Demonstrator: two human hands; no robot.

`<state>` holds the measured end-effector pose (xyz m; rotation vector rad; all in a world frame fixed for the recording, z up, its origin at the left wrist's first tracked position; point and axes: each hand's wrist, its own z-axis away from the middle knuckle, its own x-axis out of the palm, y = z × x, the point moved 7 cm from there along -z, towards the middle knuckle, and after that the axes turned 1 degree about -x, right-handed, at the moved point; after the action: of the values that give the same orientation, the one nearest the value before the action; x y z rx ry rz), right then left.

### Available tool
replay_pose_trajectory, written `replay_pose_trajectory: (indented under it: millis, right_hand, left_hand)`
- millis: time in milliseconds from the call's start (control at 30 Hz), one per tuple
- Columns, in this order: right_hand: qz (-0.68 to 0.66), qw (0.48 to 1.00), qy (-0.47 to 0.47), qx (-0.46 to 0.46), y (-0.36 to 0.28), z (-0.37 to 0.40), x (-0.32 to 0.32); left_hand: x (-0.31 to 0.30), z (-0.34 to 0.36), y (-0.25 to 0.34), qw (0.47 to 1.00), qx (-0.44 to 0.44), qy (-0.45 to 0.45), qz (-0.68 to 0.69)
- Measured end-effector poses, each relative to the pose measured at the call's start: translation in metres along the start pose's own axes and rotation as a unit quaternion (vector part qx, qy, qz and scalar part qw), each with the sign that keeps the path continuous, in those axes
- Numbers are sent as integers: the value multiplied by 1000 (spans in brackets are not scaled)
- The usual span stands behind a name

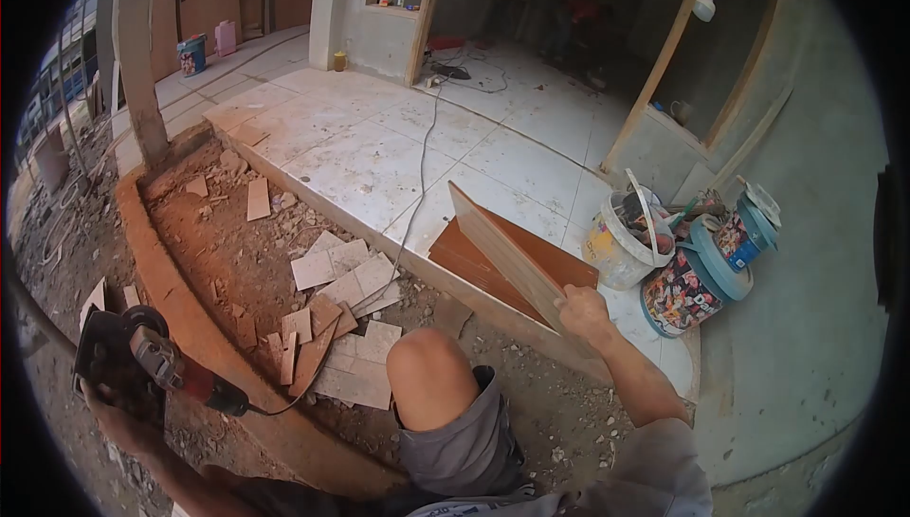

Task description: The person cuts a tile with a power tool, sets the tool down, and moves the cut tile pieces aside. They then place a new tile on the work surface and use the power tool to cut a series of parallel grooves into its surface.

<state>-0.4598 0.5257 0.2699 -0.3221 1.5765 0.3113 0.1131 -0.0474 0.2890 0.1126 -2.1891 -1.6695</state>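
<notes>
My right hand [585,316] is closed round the near end of a long, thin tile [502,250], which is tilted up on edge over a brown board [536,266] on the tiled step. At the far left, my left hand [116,419] is beneath a dark, flat piece [118,370]; its fingers are mostly hidden, so its grip cannot be made out. An angle grinder [194,380] with a red and black body lies against that dark piece, its cord trailing right.
Cut tile pieces [355,275] lie on the soil inside a curved low wall [180,294]. Buckets [678,294] with tools stand at the right on the white tiled floor [379,143]. A cable [424,162] crosses the floor. In the dark room behind, a person [578,19] is faintly visible.
</notes>
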Motion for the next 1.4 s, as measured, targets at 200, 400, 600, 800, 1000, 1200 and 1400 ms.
replay_pose_trajectory:
  millis: [200, 400, 600, 800, 1000, 1200, 1400]
  right_hand:
    - [-245, 967, -43, -60, 28, -47, -20]
    - [-214, 972, -56, -75, -9, -77, -55]
    - [-216, 969, -63, -104, -77, -112, -82]
    - [-202, 955, -40, -212, -215, -157, -96]
    - [-174, 926, -30, -334, -400, -197, -75]
    - [-278, 876, -112, -378, -578, -177, -16]
    - [-528, 728, -280, -337, -674, -133, 113]
  left_hand:
    - [-2, 39, 46, 992, -71, 68, 83]
    - [-20, 39, 61, 989, -84, 63, 102]
    - [-45, 32, 72, 991, -52, 41, 118]
    - [-66, 26, 79, 988, -37, 79, 128]
    - [-77, 29, 83, 989, -52, 88, 106]
    - [-100, 24, 84, 989, -47, 113, 80]
    - [-119, 23, 83, 984, -58, 139, 97]
